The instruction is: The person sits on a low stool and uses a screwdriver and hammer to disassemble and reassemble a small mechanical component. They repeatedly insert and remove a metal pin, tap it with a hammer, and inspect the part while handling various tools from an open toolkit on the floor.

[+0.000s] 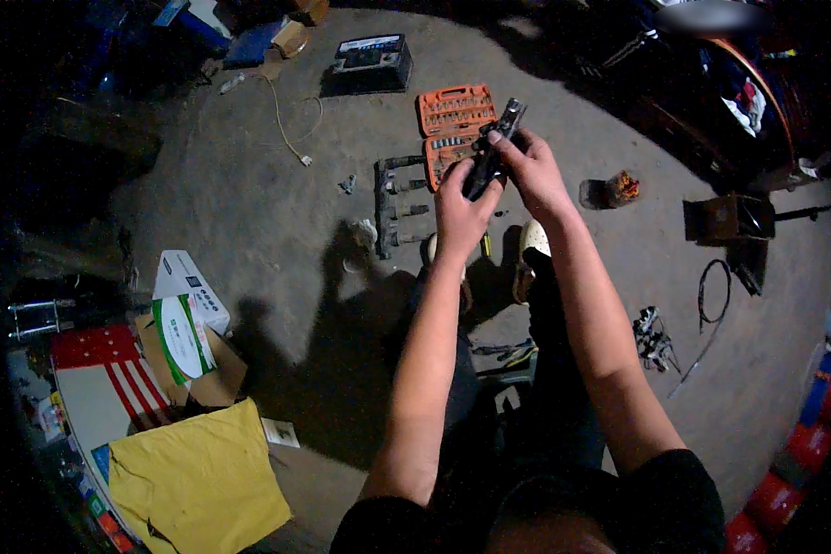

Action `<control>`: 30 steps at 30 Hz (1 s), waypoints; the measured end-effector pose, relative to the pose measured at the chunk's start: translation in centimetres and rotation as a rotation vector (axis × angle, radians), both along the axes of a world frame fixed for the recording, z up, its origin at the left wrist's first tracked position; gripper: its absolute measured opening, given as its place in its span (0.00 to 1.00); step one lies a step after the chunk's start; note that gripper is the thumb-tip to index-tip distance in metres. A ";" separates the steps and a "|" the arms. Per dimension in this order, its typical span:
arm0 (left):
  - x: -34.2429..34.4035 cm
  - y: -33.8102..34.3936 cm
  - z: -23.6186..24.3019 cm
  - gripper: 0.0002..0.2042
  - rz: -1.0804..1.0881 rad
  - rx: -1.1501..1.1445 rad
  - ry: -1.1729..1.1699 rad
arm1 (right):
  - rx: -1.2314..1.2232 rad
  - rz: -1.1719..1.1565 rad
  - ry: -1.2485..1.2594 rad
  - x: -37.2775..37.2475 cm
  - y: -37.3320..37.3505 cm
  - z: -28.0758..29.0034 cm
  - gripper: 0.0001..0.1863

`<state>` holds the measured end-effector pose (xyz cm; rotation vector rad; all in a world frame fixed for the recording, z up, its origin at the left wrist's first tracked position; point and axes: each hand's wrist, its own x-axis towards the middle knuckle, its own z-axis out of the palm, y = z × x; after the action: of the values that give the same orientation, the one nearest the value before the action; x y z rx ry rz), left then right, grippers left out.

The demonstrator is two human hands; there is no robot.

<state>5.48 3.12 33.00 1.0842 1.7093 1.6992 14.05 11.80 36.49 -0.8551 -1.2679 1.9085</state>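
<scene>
A dark, elongated metal-looking part with a shiny upper end is held up in front of me; its exact kind is not clear. My left hand wraps round its lower end. Further up, my right hand grips the same part, the thumb pressed on its side. Behind my hands an orange socket set case lies open on the floor with its sockets in rows, partly covered by my left hand. Left of it lies a black bar with several stubby dark plugs pointing right, resembling an ignition coil rail.
A car battery stands at the back, left of which a pale cable curls. An orange-filled bag and a box-like stand are to the right. Boxes and a yellow sack lie at lower left. Tools lie between my legs.
</scene>
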 end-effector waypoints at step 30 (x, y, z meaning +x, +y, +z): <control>2.9 -0.4 1.0 0.22 -0.107 -0.049 0.439 | -0.711 -0.188 0.821 3.4 2.1 0.5 0.26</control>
<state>8.42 2.71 33.95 1.5836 1.8950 1.4164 17.45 13.92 37.03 -0.3794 -0.0125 2.2091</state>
